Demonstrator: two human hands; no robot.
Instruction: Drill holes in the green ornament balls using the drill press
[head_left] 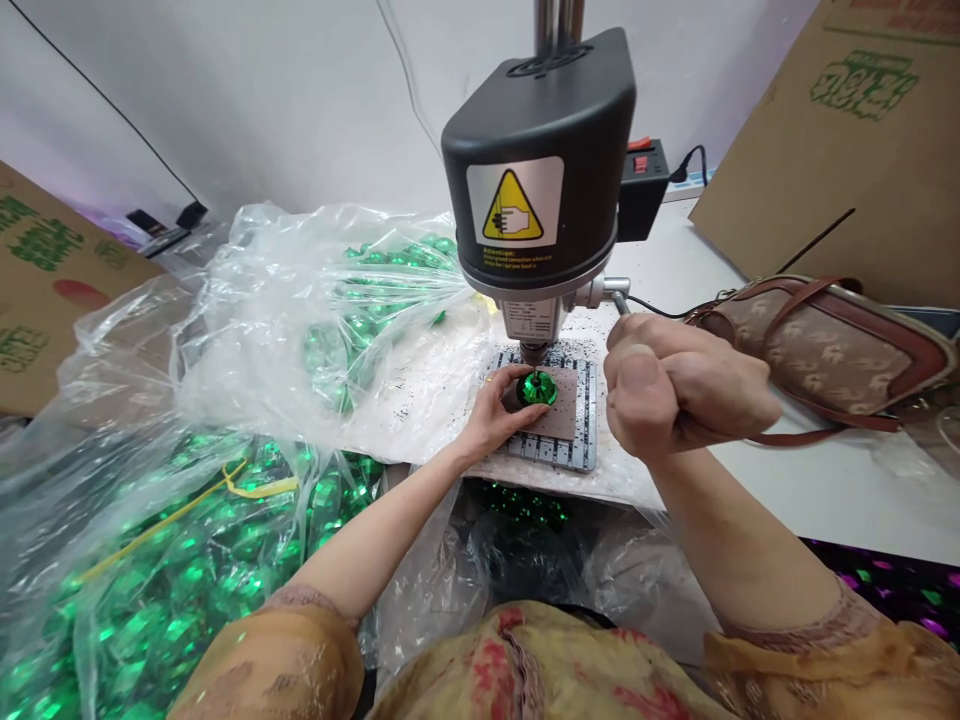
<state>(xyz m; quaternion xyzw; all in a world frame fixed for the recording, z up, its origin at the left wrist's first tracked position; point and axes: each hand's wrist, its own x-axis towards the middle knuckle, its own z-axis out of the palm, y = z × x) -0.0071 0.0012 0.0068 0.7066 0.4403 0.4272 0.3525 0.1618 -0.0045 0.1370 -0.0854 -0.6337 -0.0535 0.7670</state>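
Observation:
A black drill press (540,150) with a warning label stands in front of me. Under its chuck, my left hand (501,412) pinches a shiny green faceted ornament (538,388) between thumb and fingers. The drill tip meets the top of the ornament, or sits just above it; I cannot tell which. Beneath lies a brownish board (562,410) on the slotted metal base (587,440). My right hand (679,385) is wrapped round the feed lever (619,300) at the machine's right side, most of the lever hidden by the fist.
Clear plastic bags (262,300) of green ornaments fill the left, with a larger bag (187,570) below. Cardboard boxes (795,150) stand at both sides. A brown patterned handbag (825,350) lies on the right. Dark shavings dot the white tabletop (427,400).

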